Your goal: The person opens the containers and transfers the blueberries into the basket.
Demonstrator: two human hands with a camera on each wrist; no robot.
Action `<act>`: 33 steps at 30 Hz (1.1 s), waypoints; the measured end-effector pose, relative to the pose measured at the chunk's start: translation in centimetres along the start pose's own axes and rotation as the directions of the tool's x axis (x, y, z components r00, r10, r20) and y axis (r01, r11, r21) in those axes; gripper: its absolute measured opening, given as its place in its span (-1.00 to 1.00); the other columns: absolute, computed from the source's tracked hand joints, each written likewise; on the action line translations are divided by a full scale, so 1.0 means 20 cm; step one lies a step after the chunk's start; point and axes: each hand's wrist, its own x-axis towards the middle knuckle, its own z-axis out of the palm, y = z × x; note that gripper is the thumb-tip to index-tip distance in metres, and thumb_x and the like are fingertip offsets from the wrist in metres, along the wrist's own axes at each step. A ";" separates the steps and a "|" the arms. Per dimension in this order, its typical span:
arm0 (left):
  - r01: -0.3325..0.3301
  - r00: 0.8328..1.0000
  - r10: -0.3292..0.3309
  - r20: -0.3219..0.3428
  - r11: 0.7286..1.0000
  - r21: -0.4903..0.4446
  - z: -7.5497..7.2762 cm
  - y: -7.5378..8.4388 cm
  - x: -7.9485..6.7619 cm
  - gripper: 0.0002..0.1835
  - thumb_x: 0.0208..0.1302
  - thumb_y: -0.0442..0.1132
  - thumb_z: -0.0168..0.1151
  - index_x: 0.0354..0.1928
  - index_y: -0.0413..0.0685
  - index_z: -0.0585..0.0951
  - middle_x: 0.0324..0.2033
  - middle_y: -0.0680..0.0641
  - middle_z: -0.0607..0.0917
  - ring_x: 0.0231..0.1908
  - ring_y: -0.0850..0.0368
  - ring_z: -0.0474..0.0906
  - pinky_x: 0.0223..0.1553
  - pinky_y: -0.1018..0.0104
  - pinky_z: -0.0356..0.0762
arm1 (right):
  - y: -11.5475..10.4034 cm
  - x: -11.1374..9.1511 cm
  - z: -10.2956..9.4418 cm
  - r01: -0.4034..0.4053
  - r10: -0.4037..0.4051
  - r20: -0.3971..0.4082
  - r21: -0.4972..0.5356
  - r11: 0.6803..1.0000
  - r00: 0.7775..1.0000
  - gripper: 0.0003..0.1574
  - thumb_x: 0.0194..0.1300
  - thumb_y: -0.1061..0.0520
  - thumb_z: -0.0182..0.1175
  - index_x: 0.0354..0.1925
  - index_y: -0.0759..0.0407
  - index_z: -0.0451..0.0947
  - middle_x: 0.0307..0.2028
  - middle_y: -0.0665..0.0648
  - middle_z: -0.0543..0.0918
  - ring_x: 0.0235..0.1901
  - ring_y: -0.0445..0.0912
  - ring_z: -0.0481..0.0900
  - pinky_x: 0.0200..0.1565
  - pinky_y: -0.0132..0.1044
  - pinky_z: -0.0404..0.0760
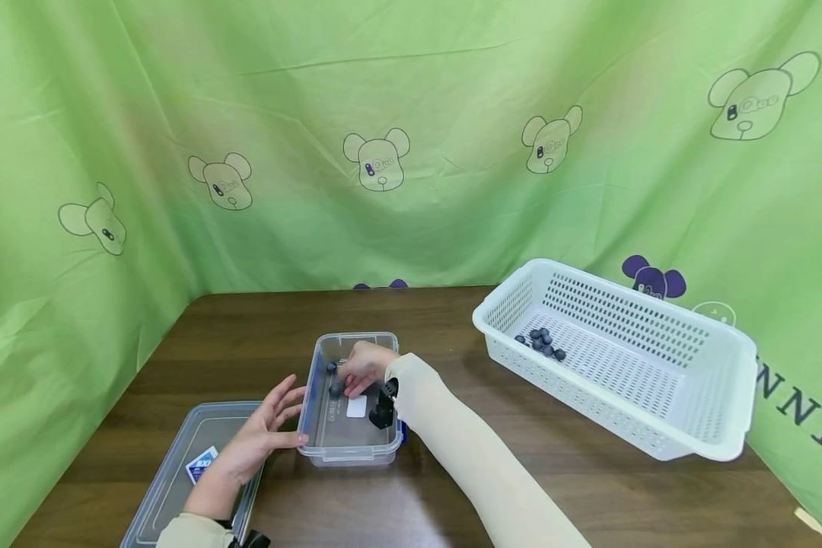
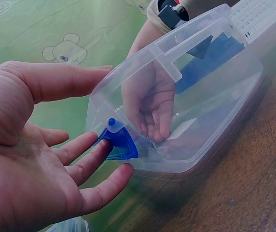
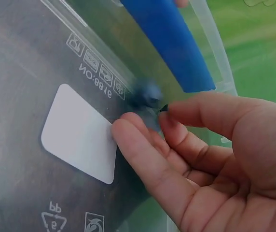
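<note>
A clear plastic box (image 1: 348,454) with blue side clips stands on the table, two blueberries (image 1: 336,389) inside it. My left hand (image 1: 263,430), fingers spread and fairly straight, touches the box's left side; in the left wrist view its thumb meets the rim and its fingertips lie at a blue clip (image 2: 121,142). My right hand (image 1: 366,369) reaches down into the box, fingers loosely bent. Blurred dark blueberries (image 3: 146,94) lie just beyond its fingertips in the right wrist view, beside a small dark bit at one fingertip that I cannot identify.
A white perforated basket (image 1: 610,411) with several blueberries (image 1: 546,348) stands on the right of the wooden table (image 1: 438,320). The box's clear lid (image 1: 167,487) lies at front left, partly under my left forearm. A green patterned cloth (image 1: 301,228) hangs behind.
</note>
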 end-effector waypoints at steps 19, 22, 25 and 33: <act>-0.009 1.000 0.008 0.028 1.000 0.013 -0.01 0.00 0.01 0.10 0.14 -0.53 0.26 0.55 -0.22 -0.25 0.48 -0.37 0.02 0.41 -0.31 0.02 0.22 -0.03 0.19 | -0.03 -0.09 0.14 0.016 0.053 0.326 -0.205 0.979 0.944 -0.88 0.21 0.32 0.32 -0.45 0.27 0.58 -0.56 0.30 0.68 -0.61 -0.02 0.67 -0.52 -0.26 0.64; -0.009 0.999 0.009 0.031 1.000 0.012 -0.01 0.00 0.00 0.10 0.14 -0.53 0.26 0.55 -0.22 -0.26 0.48 -0.37 0.01 0.40 -0.30 0.03 0.16 0.09 0.27 | -0.04 -0.10 0.17 0.013 0.065 0.333 -0.228 0.974 0.941 -0.88 0.18 0.34 0.35 -0.47 0.31 0.62 -0.57 0.30 0.67 -0.62 -0.02 0.66 -0.52 -0.25 0.64; -0.006 1.000 0.006 0.029 1.000 0.010 -0.01 0.00 0.00 0.10 0.14 -0.54 0.26 0.55 -0.22 -0.26 0.47 -0.38 0.01 0.39 -0.30 0.05 0.12 0.17 0.32 | -0.04 -0.11 0.19 0.006 0.090 0.355 -0.261 0.965 0.930 -0.89 0.16 0.34 0.37 -0.48 0.34 0.66 -0.57 0.30 0.68 -0.63 -0.04 0.66 -0.50 -0.24 0.65; -0.005 0.999 0.005 0.032 1.000 0.003 -0.01 -0.01 0.00 0.10 0.14 -0.54 0.25 0.55 -0.21 -0.26 0.47 -0.38 0.01 0.39 -0.32 0.05 0.12 0.13 0.32 | -0.04 -0.12 0.22 0.003 0.100 0.373 -0.264 0.964 0.923 -0.92 0.16 0.39 0.30 -0.46 0.41 0.66 -0.59 0.29 0.67 -0.64 -0.05 0.65 -0.54 -0.30 0.62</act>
